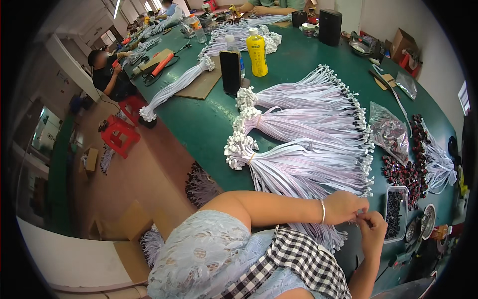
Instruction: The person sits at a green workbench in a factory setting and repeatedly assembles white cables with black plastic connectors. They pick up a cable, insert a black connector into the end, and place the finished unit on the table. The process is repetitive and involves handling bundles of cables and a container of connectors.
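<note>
Bright; rim bent, perhaps blurred.

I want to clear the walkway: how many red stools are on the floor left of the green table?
2: the nearer stool, and the farther stool just behind it, beside the person in black. More may be hidden farther back.

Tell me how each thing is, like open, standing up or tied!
Left grip: fingers bent, close to the right grip.
Right grip: fingers bent; anything pinched is too small to tell.
Front bundle: tied near its left end, fanned out rightward.
Yellow bottle: upright, capped.
Phone: upright, dark.
Box: open, black parts inside.
Bag: lying down, crumpled.
</note>
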### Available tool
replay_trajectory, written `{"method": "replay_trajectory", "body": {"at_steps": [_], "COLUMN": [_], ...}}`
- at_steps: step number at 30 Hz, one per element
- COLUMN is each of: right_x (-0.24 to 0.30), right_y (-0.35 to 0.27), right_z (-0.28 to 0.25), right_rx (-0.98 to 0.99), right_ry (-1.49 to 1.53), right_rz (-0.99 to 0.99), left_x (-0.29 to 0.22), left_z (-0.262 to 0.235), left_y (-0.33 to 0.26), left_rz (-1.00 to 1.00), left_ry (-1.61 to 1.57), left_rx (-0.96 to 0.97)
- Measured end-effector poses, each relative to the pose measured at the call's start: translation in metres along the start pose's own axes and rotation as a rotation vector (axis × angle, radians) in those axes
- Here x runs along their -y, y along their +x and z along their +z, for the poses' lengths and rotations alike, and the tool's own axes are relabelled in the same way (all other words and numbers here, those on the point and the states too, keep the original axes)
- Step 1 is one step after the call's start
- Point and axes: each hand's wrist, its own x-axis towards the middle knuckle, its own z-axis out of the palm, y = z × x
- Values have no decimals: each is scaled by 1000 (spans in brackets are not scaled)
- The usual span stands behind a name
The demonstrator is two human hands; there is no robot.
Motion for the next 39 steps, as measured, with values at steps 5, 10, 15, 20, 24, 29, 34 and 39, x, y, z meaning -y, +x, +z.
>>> {"method": "replay_trajectory", "body": {"at_steps": [5,10,15,20,24,29,34,39], "right_x": [-6,-49,-91,-106,-111,-106,-105,-110], "right_y": [5,12,10,12,14,12,13,18], "right_z": [-5,-76,-101,-90,-86,-85,-95,-96], "right_rx": [-125,-209,29,47,22,-6,-18,31], "right_ry": [-241,-493,-785,-671,-653,-703,-730,-752], "right_rz": [-241,-207,18,-38,21,-4,-80,-59], "left_x": [-1,10,14,-10,-11,-11,-20,-32], "left_z": [1,7,10,-25,-28,-23,-28,-30], "left_y": [13,17,10,-14,-24,-22,-7,-1], "left_rz": [-26,-67,91,65,129,247,232,73], "left_ry": [282,421,275,152,244,428,348,117], "left_rx": [15,209,157,145,319,537,550,488]}}
